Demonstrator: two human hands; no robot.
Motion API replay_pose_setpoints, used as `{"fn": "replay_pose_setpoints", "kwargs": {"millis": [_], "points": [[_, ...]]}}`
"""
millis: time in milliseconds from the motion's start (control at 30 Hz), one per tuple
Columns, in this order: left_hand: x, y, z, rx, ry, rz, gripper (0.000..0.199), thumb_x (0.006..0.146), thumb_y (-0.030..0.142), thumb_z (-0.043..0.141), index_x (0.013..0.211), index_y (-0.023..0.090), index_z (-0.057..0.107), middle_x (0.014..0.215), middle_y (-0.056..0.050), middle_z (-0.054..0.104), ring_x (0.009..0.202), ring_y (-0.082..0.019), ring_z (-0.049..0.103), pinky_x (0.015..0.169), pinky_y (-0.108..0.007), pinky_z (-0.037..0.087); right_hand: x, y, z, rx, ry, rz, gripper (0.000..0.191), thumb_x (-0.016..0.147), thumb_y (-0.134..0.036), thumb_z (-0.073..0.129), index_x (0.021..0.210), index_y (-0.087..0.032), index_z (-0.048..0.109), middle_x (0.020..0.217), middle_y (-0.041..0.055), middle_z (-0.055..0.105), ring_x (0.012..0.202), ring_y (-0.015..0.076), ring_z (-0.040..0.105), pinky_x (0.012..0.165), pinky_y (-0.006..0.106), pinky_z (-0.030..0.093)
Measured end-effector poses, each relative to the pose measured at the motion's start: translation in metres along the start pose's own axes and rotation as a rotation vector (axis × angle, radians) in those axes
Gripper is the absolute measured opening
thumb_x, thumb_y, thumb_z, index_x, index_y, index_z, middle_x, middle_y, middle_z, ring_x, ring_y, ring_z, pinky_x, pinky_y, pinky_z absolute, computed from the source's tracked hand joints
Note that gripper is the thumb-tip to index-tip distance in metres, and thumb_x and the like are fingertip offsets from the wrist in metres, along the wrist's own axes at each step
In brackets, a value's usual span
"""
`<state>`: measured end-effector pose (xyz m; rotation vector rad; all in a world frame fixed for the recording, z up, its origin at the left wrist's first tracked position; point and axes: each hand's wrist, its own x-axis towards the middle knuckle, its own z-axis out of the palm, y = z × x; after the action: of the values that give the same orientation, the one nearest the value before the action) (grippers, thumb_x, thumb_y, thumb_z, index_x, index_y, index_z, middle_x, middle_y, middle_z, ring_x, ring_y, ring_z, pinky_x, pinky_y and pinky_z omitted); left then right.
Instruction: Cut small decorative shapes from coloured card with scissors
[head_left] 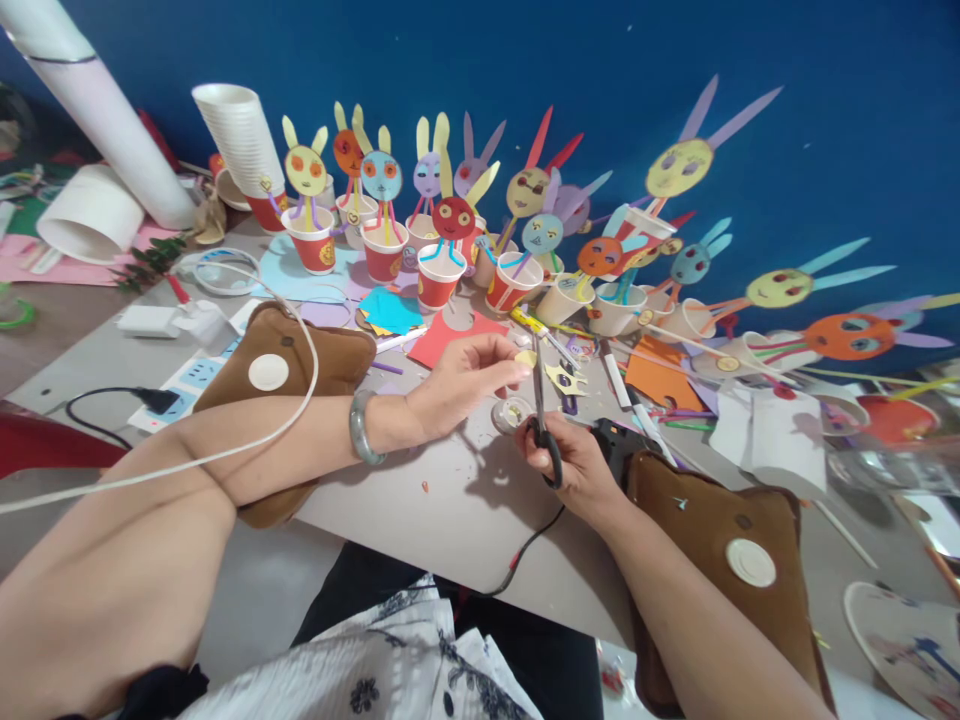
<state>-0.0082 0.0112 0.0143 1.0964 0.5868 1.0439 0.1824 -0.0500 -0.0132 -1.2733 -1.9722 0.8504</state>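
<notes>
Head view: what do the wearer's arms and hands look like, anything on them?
The left hand is ungloved, with a smooth, ring-shaped grey-green bangle around the wrist. The right hand is ungloved, its wrist unadorned. No sleeves cover either forearm.

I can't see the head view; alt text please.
The left hand holds a small yellow paper piece beside black-handled scissors in the right hand, above a cluttered table. Behind them stand paper cups with rabbit-eared paper faces.
</notes>
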Motion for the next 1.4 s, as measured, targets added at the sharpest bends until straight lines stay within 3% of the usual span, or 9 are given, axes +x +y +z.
{"fn": "replay_pose_setpoints", "kwargs": {"millis": [200, 367, 467, 600, 767, 1400], "points": [[0.0005, 0.0013, 0.0009, -0.013, 0.042, -0.041, 0.016, 0.077, 0.027, 0.068, 0.073, 0.016, 0.056, 0.072, 0.001, 0.059, 0.068, -0.008, 0.056, 0.065, -0.022, 0.045, 0.0010, -0.0005, -0.0004, -0.002, 0.004, 0.009, 0.066, 0.080, -0.085, 0.047, 0.061, -0.022, 0.050, 0.062, 0.0024, 0.058, 0.065, 0.0188, 0.051, 0.067, 0.034, 0.039], [0.0047, -0.0026, -0.0005, -0.105, 0.062, -0.108, 0.031, 0.090, 0.041, 0.051, 0.076, 0.015, 0.061, 0.081, -0.005, 0.068, 0.069, -0.011, 0.059, 0.063, -0.025, 0.047, 0.0012, -0.0002, -0.0001, -0.014, 0.012, -0.011, 0.066, 0.081, -0.084, 0.047, 0.061, -0.022, 0.052, 0.061, 0.0022, 0.057, 0.065, 0.0191, 0.052, 0.066, 0.034, 0.039], [0.0040, -0.0026, -0.0004, -0.085, 0.044, -0.083, 0.036, 0.088, 0.049, 0.057, 0.076, 0.015, 0.061, 0.079, -0.004, 0.065, 0.069, -0.011, 0.058, 0.063, -0.024, 0.046, 0.0010, -0.0009, 0.0001, -0.014, 0.010, -0.002, 0.066, 0.081, -0.084, 0.047, 0.061, -0.022, 0.051, 0.061, 0.0026, 0.057, 0.065, 0.0192, 0.052, 0.066, 0.034, 0.040], [0.0009, -0.0005, 0.0009, -0.014, 0.023, -0.017, 0.026, 0.075, 0.034, 0.076, 0.075, 0.015, 0.058, 0.071, 0.002, 0.057, 0.065, -0.007, 0.053, 0.064, -0.022, 0.045, 0.0010, -0.0008, -0.0003, -0.005, 0.008, -0.001, 0.065, 0.081, -0.083, 0.049, 0.062, -0.022, 0.052, 0.063, 0.0033, 0.059, 0.067, 0.0197, 0.053, 0.066, 0.034, 0.041], [0.0013, -0.0011, 0.0012, -0.009, 0.016, -0.014, 0.019, 0.076, 0.026, 0.072, 0.075, 0.014, 0.058, 0.069, 0.003, 0.056, 0.064, -0.006, 0.054, 0.064, -0.022, 0.045, 0.0007, 0.0000, -0.0002, -0.006, 0.003, -0.008, 0.064, 0.082, -0.082, 0.049, 0.062, -0.022, 0.052, 0.063, 0.0028, 0.058, 0.067, 0.0194, 0.053, 0.066, 0.033, 0.040], [0.0014, -0.0025, 0.0002, -0.008, -0.002, -0.006, 0.018, 0.075, 0.024, 0.071, 0.073, 0.015, 0.056, 0.068, 0.003, 0.056, 0.065, -0.006, 0.053, 0.065, -0.022, 0.045, 0.0010, 0.0014, 0.0009, 0.010, -0.001, -0.009, 0.064, 0.081, -0.083, 0.049, 0.062, -0.022, 0.050, 0.062, 0.0022, 0.056, 0.066, 0.0195, 0.051, 0.067, 0.034, 0.038]]}}
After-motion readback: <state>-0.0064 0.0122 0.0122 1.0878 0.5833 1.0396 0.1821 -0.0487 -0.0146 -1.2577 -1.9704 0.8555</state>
